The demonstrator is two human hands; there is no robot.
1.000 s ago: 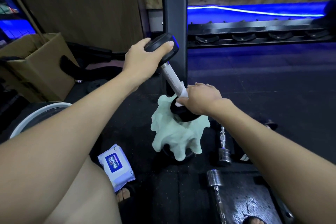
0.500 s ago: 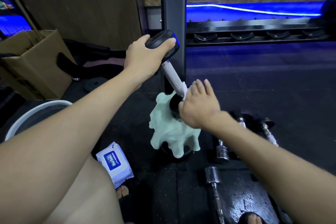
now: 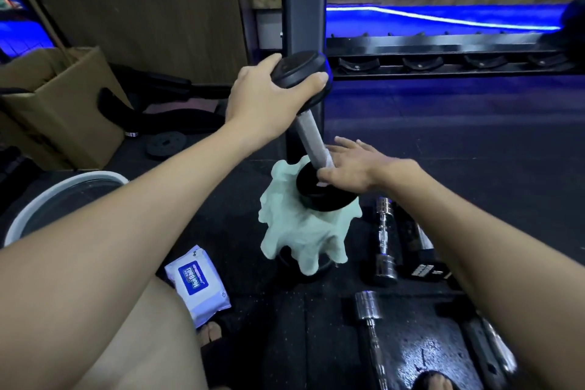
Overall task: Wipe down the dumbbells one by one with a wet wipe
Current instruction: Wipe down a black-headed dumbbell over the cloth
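A black dumbbell [image 3: 309, 133] with a pale handle stands tilted, its lower head [image 3: 319, 196] resting on a pale green cloth [image 3: 297, 231] draped over something dark beneath. My left hand [image 3: 262, 98] grips the upper head from above. My right hand [image 3: 357, 165] is at the bottom of the handle. Its thumb and fingers pinch a white wet wipe [image 3: 328, 165] against the handle just above the lower head, with the other fingers stretched out.
A wet wipe pack [image 3: 198, 283] lies on the black mat by my knee. Chrome dumbbells [image 3: 384, 241] [image 3: 368, 313] lie to the right. A white basin [image 3: 63, 193] and a cardboard box [image 3: 63, 104] sit to the left. A dark rack post [image 3: 302, 9] rises behind.
My right hand has uncurled from over the lower head and shifted up to the base of the handle with the wipe. My left hand keeps its grip on the upper head.
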